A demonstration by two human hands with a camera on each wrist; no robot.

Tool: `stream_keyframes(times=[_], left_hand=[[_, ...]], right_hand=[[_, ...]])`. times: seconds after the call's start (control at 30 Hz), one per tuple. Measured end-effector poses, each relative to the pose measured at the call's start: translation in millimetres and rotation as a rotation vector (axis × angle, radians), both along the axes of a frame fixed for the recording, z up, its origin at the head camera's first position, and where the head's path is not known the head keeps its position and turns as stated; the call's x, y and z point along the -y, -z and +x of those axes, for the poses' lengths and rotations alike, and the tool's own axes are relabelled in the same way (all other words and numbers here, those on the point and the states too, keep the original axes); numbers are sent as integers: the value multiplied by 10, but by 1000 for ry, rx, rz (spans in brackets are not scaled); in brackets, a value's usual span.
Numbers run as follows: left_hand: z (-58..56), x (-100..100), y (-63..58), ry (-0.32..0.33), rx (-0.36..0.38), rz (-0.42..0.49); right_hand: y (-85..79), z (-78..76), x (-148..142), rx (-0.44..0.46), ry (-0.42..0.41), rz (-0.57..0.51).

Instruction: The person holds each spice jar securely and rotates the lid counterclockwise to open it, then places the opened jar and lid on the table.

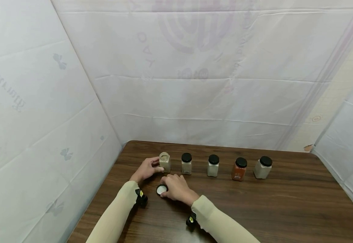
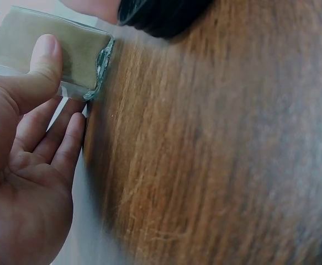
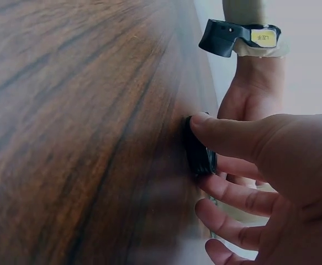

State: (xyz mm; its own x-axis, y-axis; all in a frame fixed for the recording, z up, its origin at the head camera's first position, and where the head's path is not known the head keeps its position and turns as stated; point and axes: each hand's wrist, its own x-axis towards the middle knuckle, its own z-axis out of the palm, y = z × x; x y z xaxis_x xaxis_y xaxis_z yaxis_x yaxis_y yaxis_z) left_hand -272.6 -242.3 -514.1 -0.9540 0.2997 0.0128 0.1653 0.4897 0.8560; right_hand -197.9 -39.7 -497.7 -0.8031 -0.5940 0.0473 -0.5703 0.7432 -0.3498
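Note:
An uncapped glass jar of beige powder (image 1: 165,163) stands upright at the left of the table. My left hand (image 1: 147,168) holds it, the thumb on one face and other fingers round the far side, as the left wrist view shows. Closer to me, my right hand (image 1: 177,187) pinches a black lid (image 1: 162,190) between thumb and fingers, its white inner side facing up. In the right wrist view the lid (image 3: 199,146) is at the tabletop; whether it touches the wood I cannot tell.
To the right stand several black-capped jars in a row: two pale ones (image 1: 186,164) (image 1: 213,166), one with orange-red contents (image 1: 239,169), and a whitish one (image 1: 262,168) at the end. The brown wooden table (image 1: 255,209) has white-sheeted walls (image 1: 194,101) behind and at both sides.

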Motion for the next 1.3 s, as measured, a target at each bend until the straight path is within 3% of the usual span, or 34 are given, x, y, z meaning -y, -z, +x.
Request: stream_keyframes(times=[0.93, 1.3], left_hand=[[30, -24, -9, 6, -1, -12], [53, -35, -4, -4, -24, -19]], right_hand=[[58, -17, 45, 2, 20, 7], [25, 0, 4, 60, 10, -50]])
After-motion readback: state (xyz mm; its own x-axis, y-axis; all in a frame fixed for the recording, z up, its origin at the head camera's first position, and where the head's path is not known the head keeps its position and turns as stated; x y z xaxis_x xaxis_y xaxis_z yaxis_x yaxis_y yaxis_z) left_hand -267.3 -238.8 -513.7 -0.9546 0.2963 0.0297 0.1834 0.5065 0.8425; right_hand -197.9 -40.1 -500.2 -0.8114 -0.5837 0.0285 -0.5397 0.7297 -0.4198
